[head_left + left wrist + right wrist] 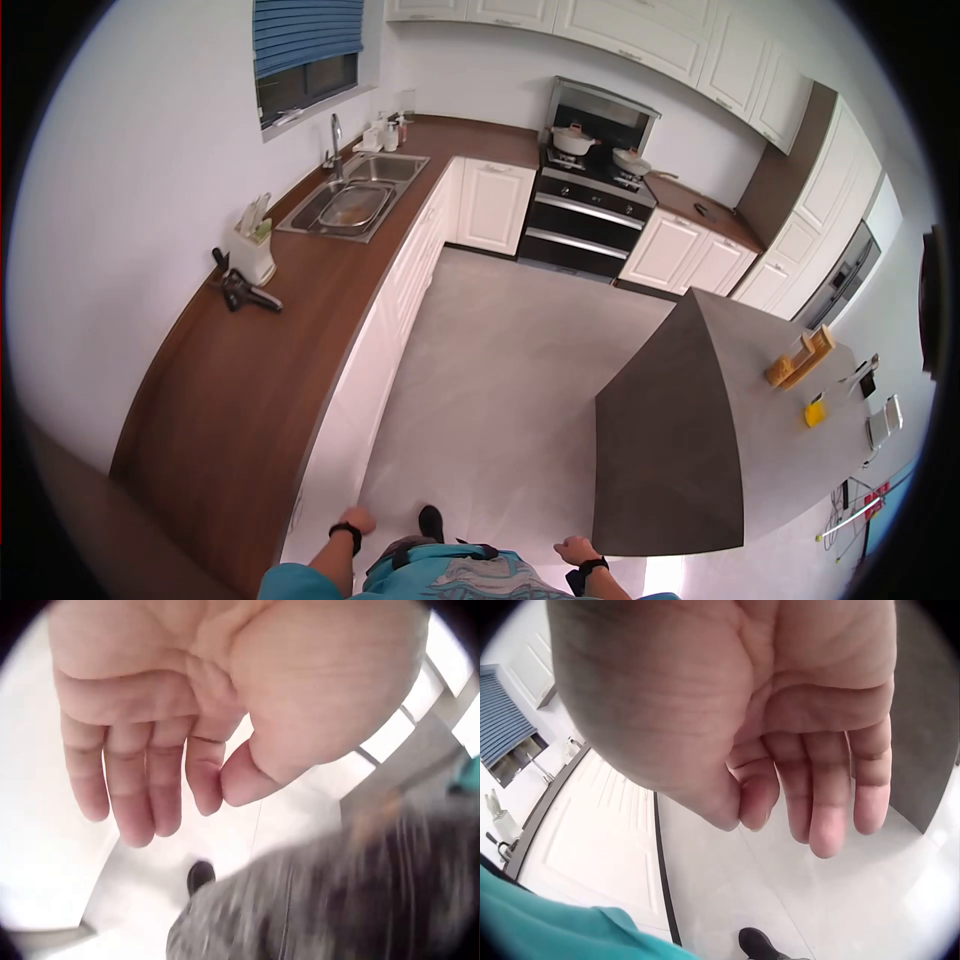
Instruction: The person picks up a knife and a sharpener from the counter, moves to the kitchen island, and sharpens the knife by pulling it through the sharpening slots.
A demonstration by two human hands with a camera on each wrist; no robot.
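Note:
My left hand (359, 520) hangs low beside the white cabinet fronts (345, 440) under the long counter. In the left wrist view its palm (225, 682) faces the camera, the fingers loosely bent and the thumb tip at the index finger, with nothing held. Near the grey island (670, 440) hangs my right hand (577, 549), also holding nothing. Its fingers (827, 795) droop loosely in the right wrist view, thumb close to the index finger. A dark shoe (431, 523) shows on the floor between the hands.
Along the left runs a brown counter (250, 400) with a knife block (252, 252), a black-handled item (243, 290) and a steel sink (330, 190). Ahead, a pot (573, 141) and a pan (630, 162) stand on the stove. The island carries a yellow-headed utensil (815, 412).

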